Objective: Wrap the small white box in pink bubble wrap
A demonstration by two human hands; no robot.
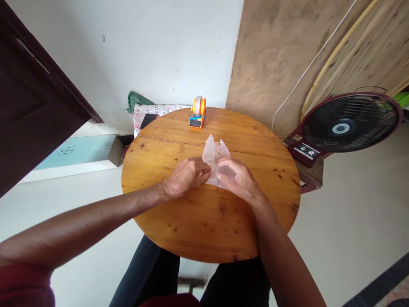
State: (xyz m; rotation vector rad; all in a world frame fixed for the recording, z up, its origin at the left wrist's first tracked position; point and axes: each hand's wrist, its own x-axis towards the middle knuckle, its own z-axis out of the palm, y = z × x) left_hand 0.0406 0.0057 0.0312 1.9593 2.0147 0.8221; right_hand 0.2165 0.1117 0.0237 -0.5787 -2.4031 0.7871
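A whitish, translucent piece of plastic wrap (210, 154) stands partly raised over the wooden table, its top edge ragged with two peaks. My left hand (191, 175) is closed in a pinch at the wrap's left side, fingertips against it. On the other side, my right hand (239, 178) curves over the wrap, with a gap between its thumb and fingers. Whatever lies inside or under the folds cannot be made out. Beyond the wrap, an orange and blue tape dispenser (198, 113) with a roll of tape stands near the table's far edge.
The round wooden table (204, 230) is in front of my legs. A dark red fan (341, 128) stands at the right, beside a white cable (315, 59). Behind the table's left edge lie a printed sack (139, 115) and a pale blue box (79, 155).
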